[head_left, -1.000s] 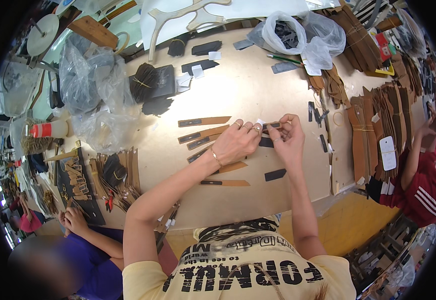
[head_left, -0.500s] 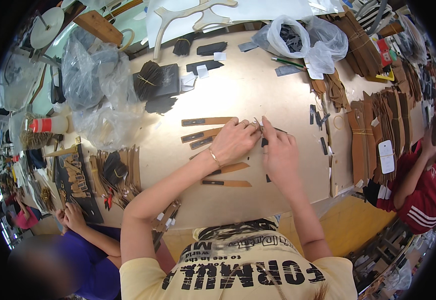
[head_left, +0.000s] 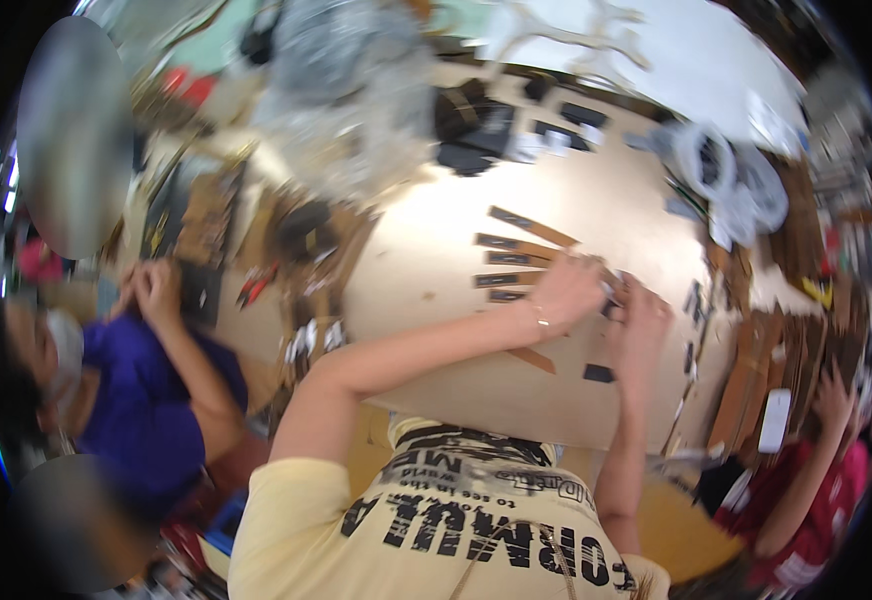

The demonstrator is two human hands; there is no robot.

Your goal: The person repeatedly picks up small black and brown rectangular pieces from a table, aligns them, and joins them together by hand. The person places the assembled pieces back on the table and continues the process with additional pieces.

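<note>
My left hand (head_left: 568, 292) and my right hand (head_left: 643, 310) meet over the table, fingers bent and closed in a pinch. Between the fingertips is a small item, partly pale and partly dark, too blurred to name. Beside and under my left hand, brown leather-like strips fan out, each with a dark patch at its outer end; the farthest strip (head_left: 534, 226) lies apart from the hand. Another brown strip end (head_left: 533, 360) shows below my left wrist. A small black piece (head_left: 598, 373) lies left of my right wrist.
Clear plastic bags (head_left: 346, 100) and dark bundles (head_left: 461, 110) sit at the back. Stacks of brown strips (head_left: 746, 375) and a white tag (head_left: 774, 420) stand at the right. A co-worker in purple (head_left: 146, 400) works at the left; another in red (head_left: 796, 510) is at the right.
The view has swung, so the table and my hands appear farther right, and it is blurred. Both hands remain together at the fingertips. The purple-clad co-worker shows more fully.
</note>
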